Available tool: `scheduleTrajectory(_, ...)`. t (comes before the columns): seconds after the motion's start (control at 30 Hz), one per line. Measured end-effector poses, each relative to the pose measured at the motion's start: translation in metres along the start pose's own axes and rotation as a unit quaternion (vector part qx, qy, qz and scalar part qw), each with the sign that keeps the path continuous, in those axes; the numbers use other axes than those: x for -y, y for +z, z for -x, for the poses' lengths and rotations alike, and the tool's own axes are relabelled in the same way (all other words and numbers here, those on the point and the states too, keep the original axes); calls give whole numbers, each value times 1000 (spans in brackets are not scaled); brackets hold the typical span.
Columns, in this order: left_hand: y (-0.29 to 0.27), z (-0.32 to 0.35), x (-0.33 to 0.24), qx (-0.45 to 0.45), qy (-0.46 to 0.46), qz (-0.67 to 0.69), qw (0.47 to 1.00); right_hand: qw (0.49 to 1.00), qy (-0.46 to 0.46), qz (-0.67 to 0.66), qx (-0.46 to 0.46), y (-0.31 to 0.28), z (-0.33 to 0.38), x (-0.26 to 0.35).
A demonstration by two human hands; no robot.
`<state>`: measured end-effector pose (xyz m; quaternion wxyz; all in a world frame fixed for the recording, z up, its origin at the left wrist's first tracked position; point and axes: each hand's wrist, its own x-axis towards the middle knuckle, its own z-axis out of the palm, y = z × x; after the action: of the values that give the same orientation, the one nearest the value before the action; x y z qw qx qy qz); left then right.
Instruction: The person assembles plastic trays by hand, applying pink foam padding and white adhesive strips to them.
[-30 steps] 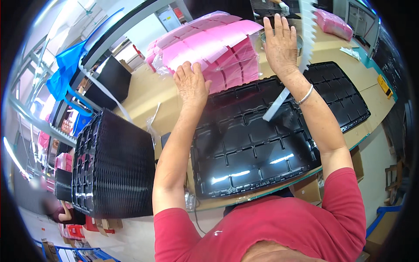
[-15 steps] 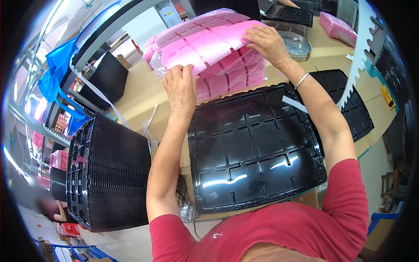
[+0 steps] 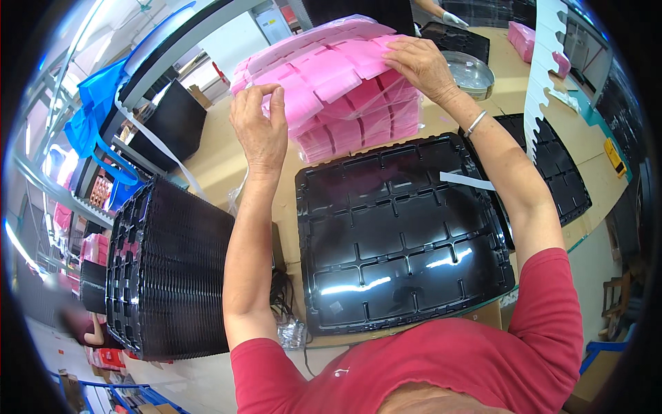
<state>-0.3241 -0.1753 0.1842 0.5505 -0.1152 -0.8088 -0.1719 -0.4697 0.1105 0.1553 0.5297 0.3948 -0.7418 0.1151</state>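
A tall stack of pink packing sheets, partly wrapped in clear film, stands at the far side of the table. On top lies a loose pink sheet divided into rows of flaps. My right hand grips its right edge between thumb and fingers. At the left edge is my left hand, thumb spread from the fingers, whose tips are partly hidden. Below both hands lies a glossy black plastic tray with moulded ribs. A narrow white strip reaches over its right side, beneath my right forearm.
A high stack of black trays stands at left. More black trays lie right, by a hanging white toothed strip. A round metal tin, a yellow tool and a co-worker's gloved hand are farther off.
My left hand has moved left and up, off the sheet's near corner, its thumb spreading. My right hand keeps its hold. A co-worker's gloved hand has come into view at the back.
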Motion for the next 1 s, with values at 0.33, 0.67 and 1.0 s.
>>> scheduleTrajectory(0.33,24,9,-34,128,65,-55,988,995,-3,20,-99,-28,-63,-4)
scheduleTrajectory(0.67,52,-5,-95,55,-10,-91,994,961,-213,111,-138,-139,-92,43)
scheduleTrajectory(1.0,10,46,-119,146,56,-204,966,978,-196,46,47,-199,13,71)
